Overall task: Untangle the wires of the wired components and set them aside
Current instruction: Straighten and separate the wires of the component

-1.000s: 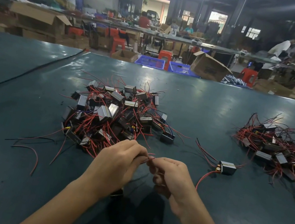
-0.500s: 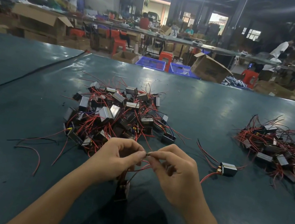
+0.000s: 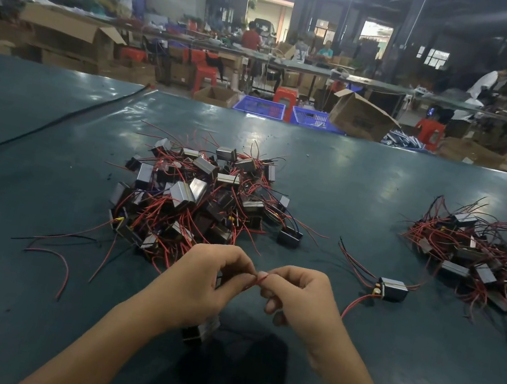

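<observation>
Both hands are up over the near part of the table (image 3: 47,162). The left hand (image 3: 205,285) and right hand (image 3: 300,301) meet fingertip to fingertip, each pinching the same red wire (image 3: 255,281) between thumb and forefinger.

The visible bit of wire is short. It runs diagonally from the pinch down-left, then disappears behind the left fingers.

The wire's component (image 3: 203,332) hangs under the left wrist, low over the table. It is mostly hidden; the part that shows looks tilted, long axis nearer vertical than flat. Can't tell if it touches the table.

Other parts:
- **main pile** (image 3: 197,195): just beyond the hands, leads sticking out in all directions.
- **finished pile** (image 3: 472,250): well off to the right.
- **lone component** (image 3: 392,289): between the two piles, right of the right hand.
  - Lies flat, long axis left-right, lead end facing left.
  - One red lead curves down-left towards the right hand; a red/black pair trails up-left.

Compared with half a second ago:
- The pinch point sits slightly lower in frame, and the hands are still tip to tip.
- The red loops that showed under the hands are now covered.
- The right hand's lower fingers are tucked in tighter.
- The hanging component is in roughly the same spot.
- Both piles and the lone component haven't moved.
</observation>
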Tool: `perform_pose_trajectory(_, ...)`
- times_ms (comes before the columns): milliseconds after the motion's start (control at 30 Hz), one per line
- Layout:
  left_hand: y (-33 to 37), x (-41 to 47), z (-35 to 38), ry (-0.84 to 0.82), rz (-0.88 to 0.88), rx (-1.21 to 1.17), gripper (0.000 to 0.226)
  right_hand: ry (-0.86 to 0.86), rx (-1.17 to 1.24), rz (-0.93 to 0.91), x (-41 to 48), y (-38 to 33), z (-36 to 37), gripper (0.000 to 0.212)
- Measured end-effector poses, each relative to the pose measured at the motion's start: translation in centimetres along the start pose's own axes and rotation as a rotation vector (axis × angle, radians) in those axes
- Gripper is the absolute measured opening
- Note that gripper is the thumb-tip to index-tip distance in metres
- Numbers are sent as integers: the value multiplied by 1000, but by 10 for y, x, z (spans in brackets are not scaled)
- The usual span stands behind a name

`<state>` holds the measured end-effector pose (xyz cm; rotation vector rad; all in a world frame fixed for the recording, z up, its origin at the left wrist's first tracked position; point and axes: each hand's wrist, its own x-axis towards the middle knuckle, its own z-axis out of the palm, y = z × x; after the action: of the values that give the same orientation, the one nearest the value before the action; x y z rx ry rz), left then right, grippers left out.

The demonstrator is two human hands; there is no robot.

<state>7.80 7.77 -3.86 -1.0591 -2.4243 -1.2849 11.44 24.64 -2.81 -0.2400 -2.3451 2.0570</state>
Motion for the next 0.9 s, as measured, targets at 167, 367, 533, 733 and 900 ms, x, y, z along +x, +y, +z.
perform_pose_trajectory(167, 0, -1, 2, 13, 114, 136, 8, -109, 291, 377, -1, -2, -2, 8)
perform_pose_trajectory(367, -3, 1, -1, 94, -27, -40, 10, 50, 27, -238, 2, 9, 6, 11)
perform_pose_trajectory(533, -1, 2, -1, 69, -138, -158, 15, 185, -422, -828, 7, 19, 0, 2)
perform_pose_trajectory(733, 0, 4, -6, 3, -242, -285, 12, 217, -609, -950, 2, 17, -5, 16)
perform_pose_trajectory(900, 0, 4, -5, 8, -213, -265, 12, 205, -615, -883, 1, 14, -4, 14)
